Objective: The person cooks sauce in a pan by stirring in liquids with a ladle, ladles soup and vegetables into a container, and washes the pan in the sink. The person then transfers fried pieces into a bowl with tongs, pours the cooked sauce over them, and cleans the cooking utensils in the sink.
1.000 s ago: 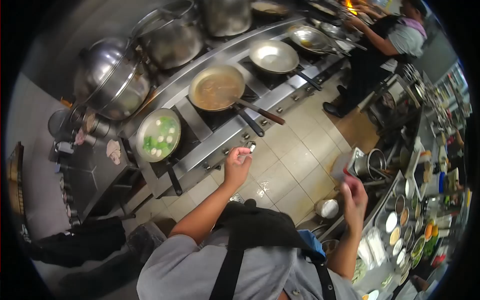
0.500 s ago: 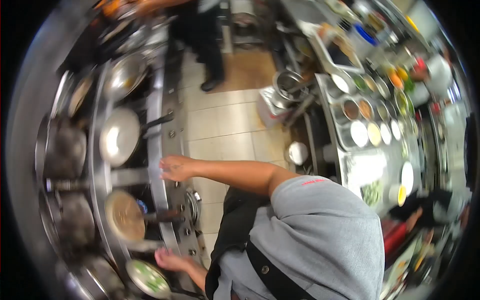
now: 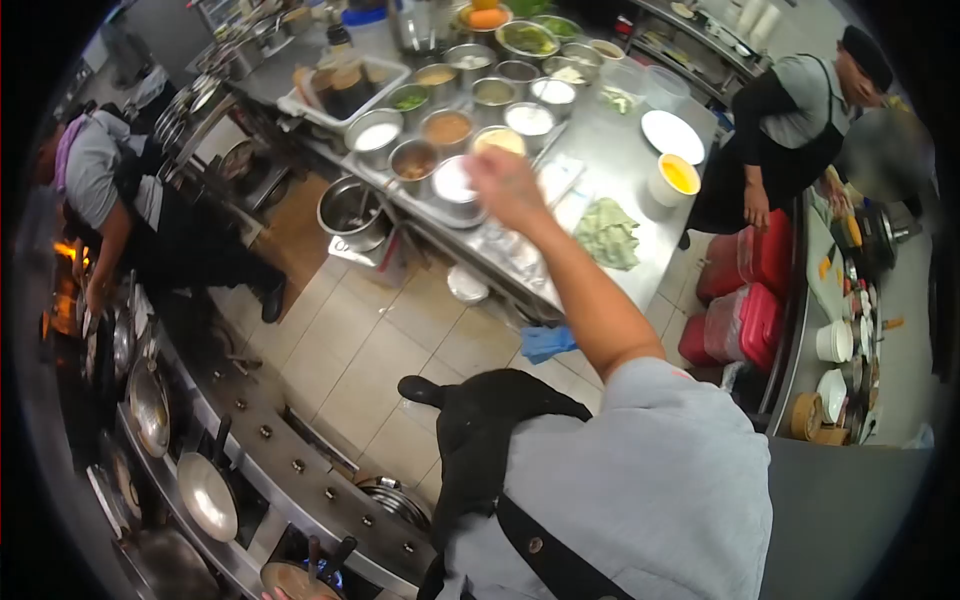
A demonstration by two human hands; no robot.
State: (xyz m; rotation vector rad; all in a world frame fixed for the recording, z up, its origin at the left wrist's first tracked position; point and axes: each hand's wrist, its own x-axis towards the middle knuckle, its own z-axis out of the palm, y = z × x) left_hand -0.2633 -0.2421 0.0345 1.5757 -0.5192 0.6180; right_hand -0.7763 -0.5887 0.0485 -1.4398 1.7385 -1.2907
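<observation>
My right hand point(image 3: 508, 188) reaches over the steel counter to a metal tub of white contents point(image 3: 453, 182). Its fingers look bunched together at the tub's rim, slightly blurred; whatever they hold is hidden. Just behind it is a tub of pale yellow contents point(image 3: 500, 140). Of my left hand point(image 3: 276, 594) only a bit of fingers shows at the bottom edge, beside a frying pan point(image 3: 292, 578) over a blue flame. Whether it grips anything is cut off from view.
More metal tubs, a leafy green heap point(image 3: 608, 233), a white plate point(image 3: 672, 137) and a yellow-filled tub point(image 3: 676, 180) stand on the counter. A pan point(image 3: 208, 497) sits on the stove. One co-worker point(image 3: 120, 190) works near flames at left; another point(image 3: 800, 130) stands right.
My view has turned from the stove toward the counter. My right hand has gone from the stove's front edge to the tubs. My left hand has nearly left the view.
</observation>
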